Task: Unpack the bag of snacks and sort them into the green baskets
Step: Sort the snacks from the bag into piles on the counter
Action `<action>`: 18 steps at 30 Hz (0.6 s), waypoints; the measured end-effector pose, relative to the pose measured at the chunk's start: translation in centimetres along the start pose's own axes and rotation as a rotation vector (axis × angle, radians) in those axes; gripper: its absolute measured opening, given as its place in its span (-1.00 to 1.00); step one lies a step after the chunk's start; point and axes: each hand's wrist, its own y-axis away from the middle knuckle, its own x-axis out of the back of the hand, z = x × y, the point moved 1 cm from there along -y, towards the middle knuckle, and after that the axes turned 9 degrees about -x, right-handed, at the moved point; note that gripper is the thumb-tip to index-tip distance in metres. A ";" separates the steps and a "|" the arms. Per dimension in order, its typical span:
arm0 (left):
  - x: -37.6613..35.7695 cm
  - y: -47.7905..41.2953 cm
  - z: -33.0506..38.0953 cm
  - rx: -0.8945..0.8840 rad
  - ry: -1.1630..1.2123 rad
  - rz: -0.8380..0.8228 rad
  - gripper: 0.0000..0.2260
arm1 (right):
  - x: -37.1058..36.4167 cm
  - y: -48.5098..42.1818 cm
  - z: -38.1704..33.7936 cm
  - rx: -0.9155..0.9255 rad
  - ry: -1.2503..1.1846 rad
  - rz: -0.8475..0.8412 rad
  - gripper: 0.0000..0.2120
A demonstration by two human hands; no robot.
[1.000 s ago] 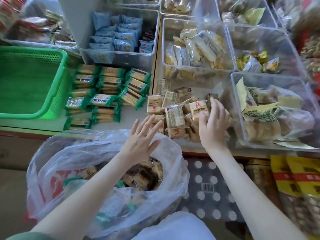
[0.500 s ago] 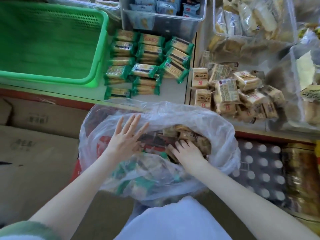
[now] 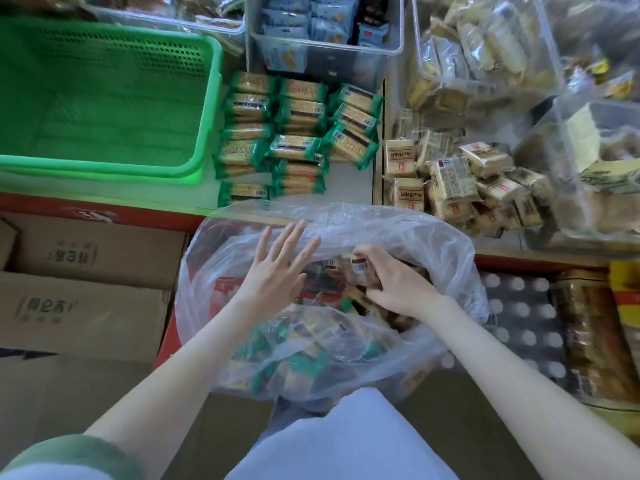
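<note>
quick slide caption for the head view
The right hand grips packets in the plastic bag; the open left hand is at its rim.

The bag (image 3: 426, 237) gapes wide, but left hand (image 3: 277, 275) spreads flat over its left side and right hand (image 3: 398, 287), curled round a packet (image 3: 360, 266), fills the middle. The basket (image 3: 212, 98) sits open from above, upper left. Between, green packets (image 3: 298, 133) crowd the shelf (image 3: 349, 183); tan packets (image 3: 450, 183) heaped right.

Green sleeve (image 3: 69, 455), soft fuzzy fabric, ends above bare left forearm (image 3: 194, 362); whitish strip at its lower edge. Right forearm (image 3: 502, 355) bare too. Pale bluish-white garment (image 3: 346, 441) over lap.
</note>
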 end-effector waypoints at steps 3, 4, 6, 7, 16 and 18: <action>1.5 -3.8 1.8 -0.003 0.102 0.107 -0.42 | 3.1 1.2 -0.2 -0.038 -0.447 0.272 -0.39; 2.0 -5.2 2.6 -0.012 0.137 0.125 -0.41 | 4.3 1.8 0.0 -0.016 -0.578 0.350 -0.38; 2.6 -8.1 4.3 -0.039 0.182 0.136 -0.38 | 7.1 3.0 1.1 0.049 -0.727 0.516 -0.42; 2.9 -9.6 5.1 -0.054 0.196 0.142 -0.40 | 8.6 3.6 1.9 0.055 -0.786 0.593 -0.45; 2.3 -20.8 11.5 -0.108 0.137 0.144 -0.59 | 16.8 2.3 14.7 -0.523 -0.445 1.003 -0.56; 1.8 -21.9 12.1 -0.088 0.088 0.121 -0.56 | 17.6 0.9 17.1 -0.558 -0.279 0.927 -0.62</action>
